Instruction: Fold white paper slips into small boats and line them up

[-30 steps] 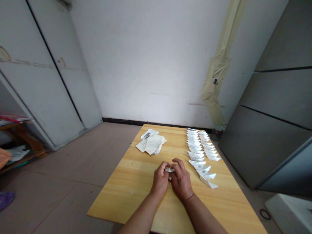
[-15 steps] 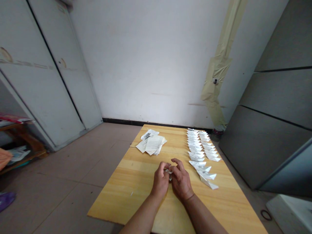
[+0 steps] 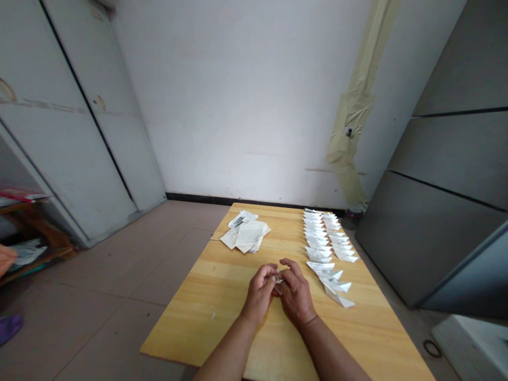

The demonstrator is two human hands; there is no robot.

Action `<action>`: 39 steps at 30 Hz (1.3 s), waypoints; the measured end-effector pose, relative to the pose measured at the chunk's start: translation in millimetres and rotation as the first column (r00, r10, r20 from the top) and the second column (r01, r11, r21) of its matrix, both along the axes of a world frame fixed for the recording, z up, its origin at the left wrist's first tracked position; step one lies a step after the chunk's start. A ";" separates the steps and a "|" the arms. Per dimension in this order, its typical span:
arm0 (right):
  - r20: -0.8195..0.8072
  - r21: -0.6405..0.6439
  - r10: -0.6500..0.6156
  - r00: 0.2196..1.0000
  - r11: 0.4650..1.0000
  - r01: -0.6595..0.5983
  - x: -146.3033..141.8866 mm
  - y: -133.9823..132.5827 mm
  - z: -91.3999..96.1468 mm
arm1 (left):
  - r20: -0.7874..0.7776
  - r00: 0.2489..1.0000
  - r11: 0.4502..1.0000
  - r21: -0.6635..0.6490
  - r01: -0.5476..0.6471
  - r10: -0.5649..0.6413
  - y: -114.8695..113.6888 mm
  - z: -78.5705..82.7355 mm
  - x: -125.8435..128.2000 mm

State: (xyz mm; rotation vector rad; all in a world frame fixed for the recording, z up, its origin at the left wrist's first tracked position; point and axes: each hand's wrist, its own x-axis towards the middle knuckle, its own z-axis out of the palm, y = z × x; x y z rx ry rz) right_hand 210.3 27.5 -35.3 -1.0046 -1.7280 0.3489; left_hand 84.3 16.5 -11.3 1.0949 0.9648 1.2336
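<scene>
Over the front half of the wooden table [image 3: 214, 296], my two hands meet around a small piece of folded paper [image 3: 279, 282]. My left hand [image 3: 260, 291] pinches it from the left, thumb and fingers bent. From the right, my right hand [image 3: 296, 293] grips it, with the index finger curled above. Most of the piece is hidden by my fingers. Rows of folded paper pieces [image 3: 317, 238] stand at the right, and a few looser folded pieces [image 3: 333, 286] lie closest to my right hand. A loose pile of printed paper sheets [image 3: 248, 235] lies at the far left.
A white wall [image 3: 238, 106] rises behind the table. At the left are a pale cabinet [image 3: 79, 132] and a low wooden shelf [image 3: 39, 233] with papers. Grey panels [image 3: 448, 211] stand at the right, with a white box [image 3: 472, 344] on the floor.
My fingers have shifted slightly around the folded paper, and its visible part has changed shape a little. The view has moved slightly; the sheets and folded rows stay put.
</scene>
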 end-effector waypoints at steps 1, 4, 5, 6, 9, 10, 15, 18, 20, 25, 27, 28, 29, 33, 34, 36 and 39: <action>-0.009 -0.011 0.007 1.000 1.000 -0.007 0.3 0.0 -0.3 | -0.015 1.000 1.000 0.008 0.001 -0.001 0.2 -0.7 0.0; -0.017 -0.021 0.004 1.000 1.000 -0.004 1.1 -0.1 0.7 | -0.066 0.998 0.999 0.042 -0.010 0.013 1.2 -3.9 -0.4; -0.013 -0.014 -0.004 1.000 1.000 0.004 1.4 -0.2 1.5 | -0.077 0.997 0.999 0.049 -0.010 0.014 1.8 -5.3 -0.8; -0.007 -0.002 -0.012 1.000 1.000 0.012 1.5 -0.4 2.3 | -0.084 0.996 0.999 0.053 -0.007 0.011 2.4 -6.7 -1.2; 0.019 0.037 -0.017 1.000 0.999 0.016 1.6 -1.0 3.9 | -0.092 0.996 0.998 0.065 0.008 -0.002 4.3 -10.3 -3.8; 0.029 0.042 -0.012 1.000 0.999 0.011 1.5 -1.1 3.9 | -0.095 0.995 0.998 0.069 0.012 -0.005 4.8 -11.1 -4.8; 0.054 0.037 0.013 0.998 0.999 -0.015 1.4 -0.8 0.9 | -0.088 0.996 0.997 0.063 0.040 -0.034 5.2 -11.4 -8.2; 0.054 0.063 0.030 0.998 0.997 -0.034 1.8 -0.6 0.8 | -0.066 0.997 0.997 0.065 0.042 -0.037 5.0 -10.2 -8.1; 0.046 0.069 0.034 0.998 0.997 -0.037 1.8 -0.9 2.3 | -0.041 0.999 0.998 0.060 0.029 -0.026 5.0 -9.3 -7.5; 0.052 0.059 0.053 0.997 0.997 -0.056 2.0 -2.7 7.0 | 0.055 0.998 0.999 0.006 -0.043 0.043 4.9 -8.1 -6.7; 0.074 0.052 0.059 0.996 0.997 -0.063 2.6 -3.5 7.6 | 0.077 0.995 0.998 -0.024 -0.053 0.055 5.0 -8.0 -7.1; 0.086 0.051 0.060 0.994 0.997 -0.064 3.0 -3.8 7.6 | 0.087 0.994 0.998 -0.036 -0.059 0.062 5.1 -7.9 -7.4; 0.100 0.052 0.060 0.993 0.996 -0.066 3.4 -4.0 7.4 | 0.097 0.993 0.997 -0.045 -0.070 0.074 5.3 -7.9 -7.8; 0.138 0.044 0.080 0.987 0.995 -0.087 4.5 -3.8 4.6 | 0.145 0.980 0.989 -0.075 -0.125 0.135 7.3 -8.5 -8.9; 0.138 0.034 0.090 0.986 0.995 -0.096 4.6 -3.6 3.8 | 0.155 0.976 0.987 -0.084 -0.140 0.151 8.0 -8.9 -8.9; 0.115 -0.002 0.113 0.987 0.994 -0.114 4.7 -3.2 2.5 | 0.163 0.970 0.981 -0.103 -0.167 0.182 9.1 -10.1 -8.8; -0.006 -0.086 0.125 0.992 0.988 -0.125 5.3 -2.4 3.3 | 0.165 0.965 0.976 -0.114 -0.186 0.203 10.0 -11.4 -8.4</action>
